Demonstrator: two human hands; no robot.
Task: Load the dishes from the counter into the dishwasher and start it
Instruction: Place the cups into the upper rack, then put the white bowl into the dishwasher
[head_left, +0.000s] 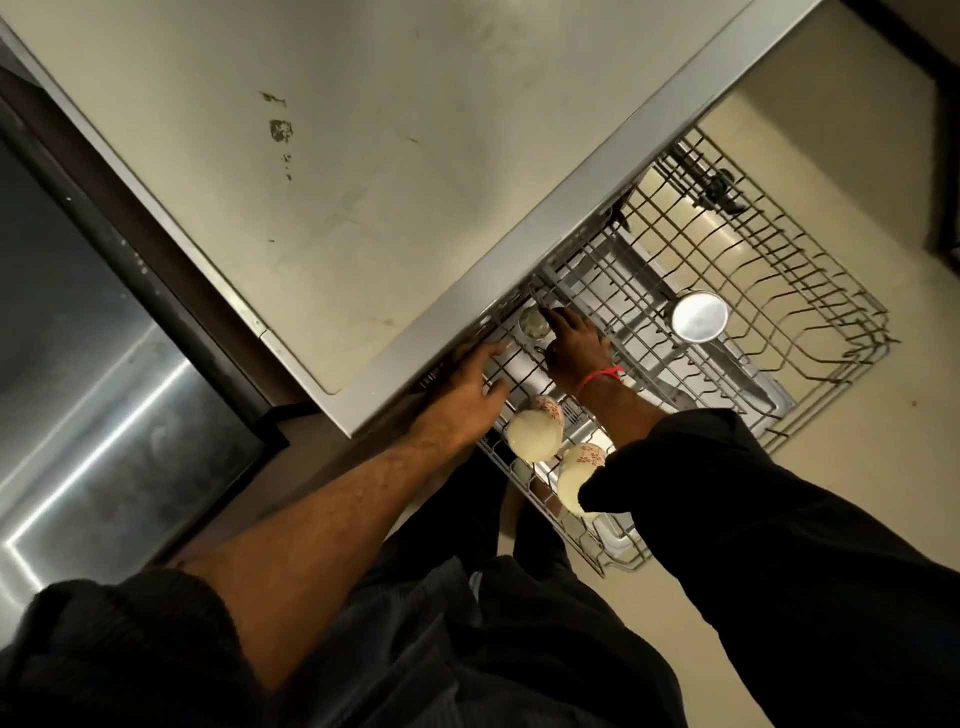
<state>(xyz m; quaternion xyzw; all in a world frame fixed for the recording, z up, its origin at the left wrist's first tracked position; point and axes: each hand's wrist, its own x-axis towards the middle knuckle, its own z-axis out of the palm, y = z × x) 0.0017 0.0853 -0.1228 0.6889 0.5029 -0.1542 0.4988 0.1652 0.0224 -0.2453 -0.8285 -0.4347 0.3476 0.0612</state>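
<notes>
Right hand (574, 345): grip curled over the rack wires, fingertips at a small glass (534, 323) standing at the rack's back-left corner. Looks like it pinches the glass rim, but the contact itself is too dark to confirm. Red band (602, 375) on that wrist.

Left hand (467, 384): grip released, fingers spread and straight, resting on the rack (810, 332) wires just beside the tabletop edge.

Near the wrists: two white floral cups (535, 428) sit in the rack's left row, tipped on their sides, one just behind the other; the nearer one is partly hidden by the right sleeve (727, 519).

Further right in the rack: a steel ladle (698, 316), bowl up, handle running toward the person across the wires. Right half of the rack shows bare tines.

Rack is pulled out from under the tabletop (311, 182), over a pale floor (831, 182). Tabletop is pale with a few dark marks. A steel appliance face (104, 389) stands left of it.
</notes>
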